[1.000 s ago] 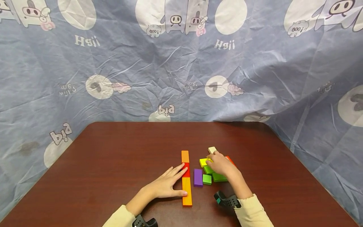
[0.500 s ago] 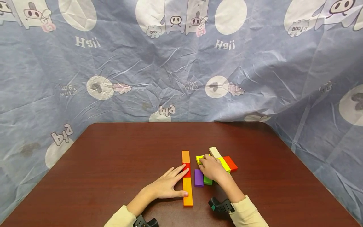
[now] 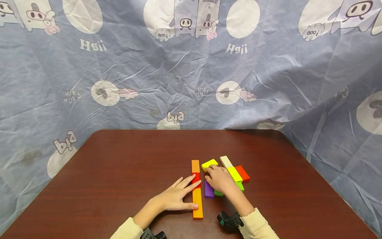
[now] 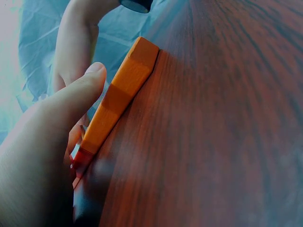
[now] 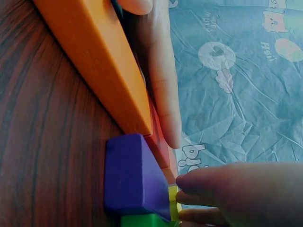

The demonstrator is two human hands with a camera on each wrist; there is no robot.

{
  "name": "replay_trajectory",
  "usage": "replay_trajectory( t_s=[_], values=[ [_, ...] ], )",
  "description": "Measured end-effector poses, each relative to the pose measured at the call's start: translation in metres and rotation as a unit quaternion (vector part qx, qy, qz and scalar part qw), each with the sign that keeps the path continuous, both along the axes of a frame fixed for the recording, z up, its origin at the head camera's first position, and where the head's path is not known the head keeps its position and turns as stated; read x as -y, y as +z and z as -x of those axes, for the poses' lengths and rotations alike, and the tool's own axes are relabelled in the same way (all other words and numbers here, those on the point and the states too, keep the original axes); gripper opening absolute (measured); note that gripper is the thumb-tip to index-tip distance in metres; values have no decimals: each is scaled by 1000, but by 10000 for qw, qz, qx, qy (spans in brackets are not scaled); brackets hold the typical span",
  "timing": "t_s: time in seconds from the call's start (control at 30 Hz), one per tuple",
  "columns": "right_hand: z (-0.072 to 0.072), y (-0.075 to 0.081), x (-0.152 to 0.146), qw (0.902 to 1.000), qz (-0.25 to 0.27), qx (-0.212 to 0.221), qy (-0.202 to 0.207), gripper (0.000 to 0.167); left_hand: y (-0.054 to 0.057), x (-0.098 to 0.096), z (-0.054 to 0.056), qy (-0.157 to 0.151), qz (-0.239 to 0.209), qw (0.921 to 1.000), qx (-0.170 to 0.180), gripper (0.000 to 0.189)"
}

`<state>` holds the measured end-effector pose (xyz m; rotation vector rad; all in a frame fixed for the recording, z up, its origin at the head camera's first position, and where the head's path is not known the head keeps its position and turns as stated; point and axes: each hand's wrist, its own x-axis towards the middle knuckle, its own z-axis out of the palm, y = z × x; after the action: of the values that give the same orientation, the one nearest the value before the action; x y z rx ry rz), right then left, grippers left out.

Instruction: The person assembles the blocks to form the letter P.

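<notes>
My left hand lies spread over a straight row of wooden blocks. Two of its fingers rest on the red block, and its thumb touches the long orange block. A shorter orange block forms the far end of the row. Just right of the row, my right hand holds a small yellow block by its near side with bent fingertips. In the right wrist view most of that yellow block is hidden behind a purple block and the fingers.
Around my right hand lie a cream block, a second yellow block, a red-orange block and green blocks, partly covered. The brown table ends at a hanging blue printed cloth.
My right hand has moved left, bringing the small yellow block toward the row and turning it at an angle. The second yellow block has come into view. My left hand stays put.
</notes>
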<state>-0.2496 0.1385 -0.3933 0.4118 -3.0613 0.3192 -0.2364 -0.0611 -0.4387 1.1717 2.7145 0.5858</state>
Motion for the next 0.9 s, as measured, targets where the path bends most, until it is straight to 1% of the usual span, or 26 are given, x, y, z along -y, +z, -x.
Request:
replay_trajectory(
  t_s=[0.17, 0.33, 0.5, 0.6, 0.73, 0.9],
  values=[
    [2, -2, 0, 9993, 136, 335, -120, 40, -3, -1, 0, 11, 106, 9999, 75, 77],
    [10, -3, -2, 9988, 237, 409, -105, 40, -3, -2, 0, 8, 64, 9999, 123, 75],
    [23, -2, -4, 9980, 412, 476, 56, 39, -3, 0, 1, 27, 86, 9999, 121, 75],
    [32, -1, -5, 9971, 451, 608, 123, 41, -3, 1, 2, 23, 116, 9999, 66, 75],
    [44, -1, -6, 9958, 414, 801, 163, 44, -2, 2, 3, 1, 111, 9999, 85, 74],
    [57, -3, -7, 9962, 318, 752, 295, 43, -1, 2, 2, -18, 78, 9999, 80, 74]
  ],
)
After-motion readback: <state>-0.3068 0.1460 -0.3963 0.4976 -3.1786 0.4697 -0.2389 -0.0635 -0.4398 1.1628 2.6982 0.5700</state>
